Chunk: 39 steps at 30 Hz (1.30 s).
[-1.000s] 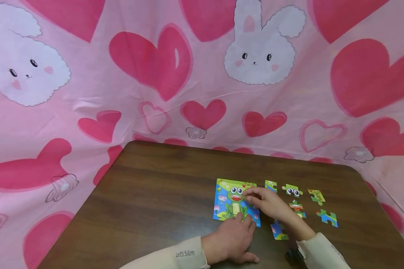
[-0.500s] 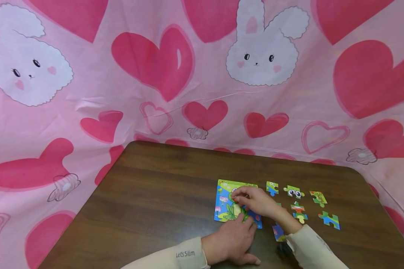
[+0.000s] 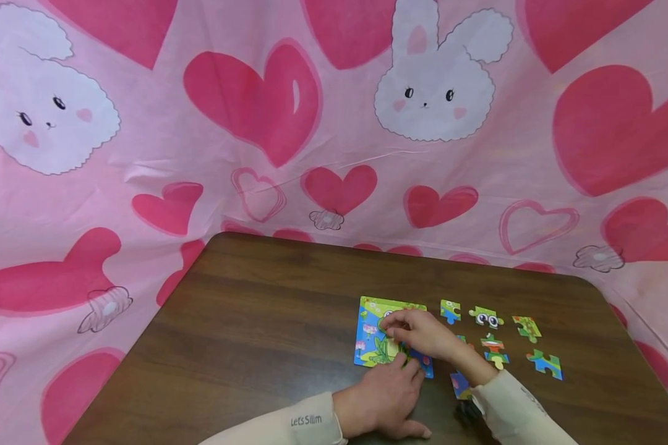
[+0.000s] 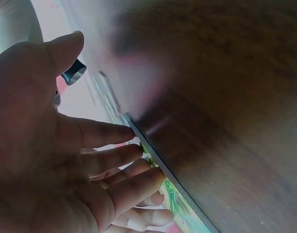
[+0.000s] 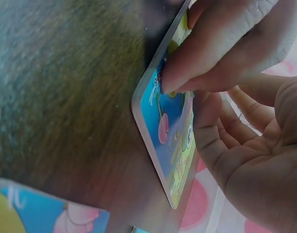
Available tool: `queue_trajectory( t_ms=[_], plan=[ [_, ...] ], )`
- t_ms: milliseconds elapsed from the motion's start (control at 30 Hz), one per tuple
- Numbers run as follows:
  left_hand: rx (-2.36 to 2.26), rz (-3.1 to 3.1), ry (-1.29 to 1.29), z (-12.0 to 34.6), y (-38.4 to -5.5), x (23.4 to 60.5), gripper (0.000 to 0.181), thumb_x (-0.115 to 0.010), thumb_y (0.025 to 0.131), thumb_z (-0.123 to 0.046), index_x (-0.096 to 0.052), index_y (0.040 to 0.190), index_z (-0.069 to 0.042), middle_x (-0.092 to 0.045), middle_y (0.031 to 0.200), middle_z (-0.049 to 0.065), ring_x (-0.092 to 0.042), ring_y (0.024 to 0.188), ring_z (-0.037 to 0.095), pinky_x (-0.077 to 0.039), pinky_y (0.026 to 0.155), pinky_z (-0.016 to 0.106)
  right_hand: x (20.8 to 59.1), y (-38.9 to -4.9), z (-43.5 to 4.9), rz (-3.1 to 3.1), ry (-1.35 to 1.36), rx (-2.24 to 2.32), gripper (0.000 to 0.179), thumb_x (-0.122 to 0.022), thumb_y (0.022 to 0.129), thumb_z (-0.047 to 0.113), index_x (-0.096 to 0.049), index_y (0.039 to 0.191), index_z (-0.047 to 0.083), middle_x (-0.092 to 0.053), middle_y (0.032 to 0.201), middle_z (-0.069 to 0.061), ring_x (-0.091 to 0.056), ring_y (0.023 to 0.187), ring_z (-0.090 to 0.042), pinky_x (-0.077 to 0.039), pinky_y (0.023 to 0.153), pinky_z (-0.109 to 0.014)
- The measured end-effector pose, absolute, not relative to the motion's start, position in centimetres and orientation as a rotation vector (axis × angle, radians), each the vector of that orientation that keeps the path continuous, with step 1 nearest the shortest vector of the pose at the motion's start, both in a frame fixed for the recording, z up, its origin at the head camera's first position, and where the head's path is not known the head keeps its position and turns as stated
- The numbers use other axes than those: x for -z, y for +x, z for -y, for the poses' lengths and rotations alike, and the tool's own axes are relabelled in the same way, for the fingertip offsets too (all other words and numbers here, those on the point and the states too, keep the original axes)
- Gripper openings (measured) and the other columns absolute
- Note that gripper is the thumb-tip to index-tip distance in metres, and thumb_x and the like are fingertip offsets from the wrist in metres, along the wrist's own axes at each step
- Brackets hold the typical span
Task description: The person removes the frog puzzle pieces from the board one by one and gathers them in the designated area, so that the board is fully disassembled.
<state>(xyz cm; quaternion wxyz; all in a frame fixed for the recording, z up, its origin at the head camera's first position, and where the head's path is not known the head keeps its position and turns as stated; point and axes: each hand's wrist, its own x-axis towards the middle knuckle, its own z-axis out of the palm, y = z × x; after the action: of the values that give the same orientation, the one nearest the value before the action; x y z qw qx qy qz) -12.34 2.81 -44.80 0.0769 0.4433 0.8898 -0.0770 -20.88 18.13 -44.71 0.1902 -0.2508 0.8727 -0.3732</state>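
A square picture board (image 3: 365, 346) with a green frog on it lies on the brown table. My left hand (image 3: 386, 395) rests its fingertips on the board's near edge, fingers reaching forward and thumb out to the side. Over the frog's upper body is my right hand (image 3: 423, 334), its fingers loosely bent and hiding most of the frog's face; no separate piece shows between thumb and fingers. In the right wrist view, the left fingers (image 5: 187, 68) touch the board's blue corner, with the right thumb (image 5: 206, 121) close behind them.
Loose jigsaw pieces lie right of the board, among them one with eyes (image 3: 486, 317), a corner piece (image 3: 527, 328) and a blue-green one (image 3: 545, 364). A pink-blue piece (image 3: 460, 384) sits beside the right forearm. Pink heart-print cloth (image 3: 334, 111) hangs behind the table.
My right hand has moved left across the board, from the frog's right side onto its face and upper body. The left hand stays at the near edge, and the loose pieces have not moved.
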Motion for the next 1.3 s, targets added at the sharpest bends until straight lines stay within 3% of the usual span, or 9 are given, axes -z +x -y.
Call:
queue_trajectory(
  t_ms=[167,400,667,1033,1200,1300],
  plan=[
    [0.260,-2.673,1.322,-2.89,-12.33,44.79,0.086,-0.041,0.089,-0.082,-0.051,0.148,-0.020,-0.051,0.139,-0.008,-0.045,0.116,0.009,-0.051,0.078,0.021,44.57,-20.77,-18.14,-2.447,-0.726,1.056,0.021,-0.062,0.100,0.013,-0.071,0.119,0.010,-0.075,0.105,-0.001,-0.069,0.094,-0.015,-0.053,0.081,-0.027],
    [0.319,-2.691,1.342,-2.82,-12.22,44.87,0.086,-0.039,0.090,-0.083,-0.051,0.148,-0.020,-0.051,0.138,-0.010,-0.045,0.114,0.007,-0.049,0.074,0.018,44.47,-20.73,-18.21,-2.381,-0.723,1.080,0.023,-0.064,0.097,0.006,-0.070,0.120,0.006,-0.075,0.107,-0.003,-0.070,0.101,-0.018,-0.056,0.083,-0.027],
    [0.314,-2.693,1.356,-2.72,-12.28,44.98,0.087,-0.039,0.090,-0.083,-0.050,0.148,-0.019,-0.051,0.138,-0.009,-0.045,0.116,0.007,-0.049,0.076,0.018,44.68,-20.79,-18.30,-2.382,-0.738,1.036,0.019,-0.064,0.098,0.008,-0.074,0.113,0.011,-0.076,0.096,0.005,-0.065,0.083,-0.005,-0.050,0.075,-0.023],
    [0.312,-2.673,1.350,-2.70,-12.39,45.14,0.089,-0.038,0.090,-0.083,-0.046,0.151,-0.019,-0.048,0.146,-0.008,-0.044,0.122,0.008,-0.052,0.079,0.020,44.88,-20.60,-18.59,-2.320,-0.706,1.060,0.020,-0.061,0.101,0.013,-0.075,0.114,0.017,-0.073,0.104,0.000,-0.047,0.053,-0.007,-0.046,0.057,-0.028],
    [0.323,-2.700,1.357,-2.68,-12.24,45.17,0.089,-0.039,0.089,-0.084,-0.048,0.149,-0.019,-0.049,0.140,-0.009,-0.045,0.119,0.006,-0.051,0.075,0.019,45.04,-21.02,-18.69,-2.350,-0.708,1.126,0.022,-0.062,0.101,0.015,-0.071,0.121,0.012,-0.072,0.096,0.000,-0.059,0.074,-0.007,-0.049,0.070,-0.025],
    [0.326,-2.723,1.363,-2.68,-12.12,45.16,0.088,-0.040,0.088,-0.085,-0.051,0.146,-0.019,-0.051,0.132,-0.009,-0.046,0.113,0.006,-0.049,0.070,0.019,45.12,-21.32,-19.10,-2.373,-0.668,1.178,0.024,-0.064,0.100,0.014,-0.069,0.122,0.011,-0.068,0.097,-0.003,-0.059,0.081,-0.010,-0.048,0.071,-0.026]
  ],
)
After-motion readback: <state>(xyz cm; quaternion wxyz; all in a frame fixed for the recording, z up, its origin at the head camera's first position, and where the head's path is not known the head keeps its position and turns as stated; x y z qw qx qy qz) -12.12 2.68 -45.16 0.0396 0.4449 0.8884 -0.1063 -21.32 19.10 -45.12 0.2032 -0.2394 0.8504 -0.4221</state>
